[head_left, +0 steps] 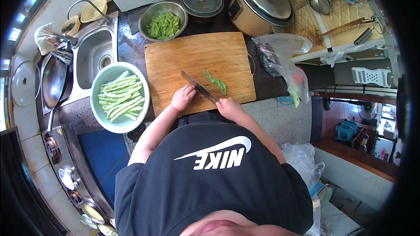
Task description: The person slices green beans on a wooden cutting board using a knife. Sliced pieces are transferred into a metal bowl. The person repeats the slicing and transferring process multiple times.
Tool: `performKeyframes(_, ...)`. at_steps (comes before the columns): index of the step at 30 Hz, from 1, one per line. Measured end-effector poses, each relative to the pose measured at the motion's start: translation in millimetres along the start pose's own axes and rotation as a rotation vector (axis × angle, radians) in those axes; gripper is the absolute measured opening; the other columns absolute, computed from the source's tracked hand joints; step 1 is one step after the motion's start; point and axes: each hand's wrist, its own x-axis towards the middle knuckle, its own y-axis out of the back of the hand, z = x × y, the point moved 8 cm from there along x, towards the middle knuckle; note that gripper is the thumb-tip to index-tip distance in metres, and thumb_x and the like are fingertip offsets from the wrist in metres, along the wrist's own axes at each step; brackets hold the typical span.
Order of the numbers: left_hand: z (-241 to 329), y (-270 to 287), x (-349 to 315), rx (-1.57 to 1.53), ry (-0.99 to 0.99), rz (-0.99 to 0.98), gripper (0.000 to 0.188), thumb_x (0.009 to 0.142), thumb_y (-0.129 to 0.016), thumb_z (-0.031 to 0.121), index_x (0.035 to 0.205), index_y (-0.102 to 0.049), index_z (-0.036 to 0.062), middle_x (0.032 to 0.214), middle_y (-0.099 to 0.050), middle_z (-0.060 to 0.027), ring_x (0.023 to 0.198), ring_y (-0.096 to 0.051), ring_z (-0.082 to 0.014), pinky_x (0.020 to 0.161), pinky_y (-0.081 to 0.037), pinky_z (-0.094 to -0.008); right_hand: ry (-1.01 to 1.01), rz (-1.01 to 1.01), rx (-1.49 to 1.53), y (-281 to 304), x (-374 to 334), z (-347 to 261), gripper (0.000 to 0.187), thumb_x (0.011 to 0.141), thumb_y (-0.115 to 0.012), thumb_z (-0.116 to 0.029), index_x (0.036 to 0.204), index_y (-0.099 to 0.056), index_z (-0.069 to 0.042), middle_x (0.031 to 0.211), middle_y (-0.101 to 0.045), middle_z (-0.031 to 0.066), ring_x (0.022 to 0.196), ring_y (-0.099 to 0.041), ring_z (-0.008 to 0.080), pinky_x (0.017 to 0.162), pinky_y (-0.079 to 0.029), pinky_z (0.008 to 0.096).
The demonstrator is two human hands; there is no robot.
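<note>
A kitchen knife [197, 85] rests its blade low over the wooden cutting board [175, 57], slanting from upper left to lower right. My right hand [230, 109] is closed around its handle at the board's near edge. Just left of the blade, my left hand [183, 98] presses down on the board with its fingers curled together; whatever lies under them is hidden. Slanted pieces of cut green beans [214, 82] lie in a short row right of the blade. Whole green beans [122, 98] fill a pale green basin [96, 105] on my left.
Behind the board stand a steel bowl [141, 25] of cut greens [164, 25], a lidded pot [201, 2] and a rice cooker [258, 11]. Plastic bags [284, 52] lie at its right. A sink [89, 54], a wok [54, 81] and a stove [61, 148] line the left.
</note>
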Motion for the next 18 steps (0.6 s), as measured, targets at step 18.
performKeyframes(18, 1.5, -3.2, -1.4, 0.013, -0.013, -0.033, 0.022, 0.072, -0.053, 0.009, 0.092, -0.061, 0.0031, 0.105, -0.058, -0.0082, 0.098, -0.056, -0.0238, 0.078, -0.051, -0.0324, -0.005, -0.011, 0.023, -3.2, 8.7, 5.0, 0.032, 0.087, -0.051, -0.029, 0.08, -0.063, 0.0, 0.075, -0.063, 0.0233, 0.073, -0.061, 0.041, 0.066, -0.048, 0.0494)
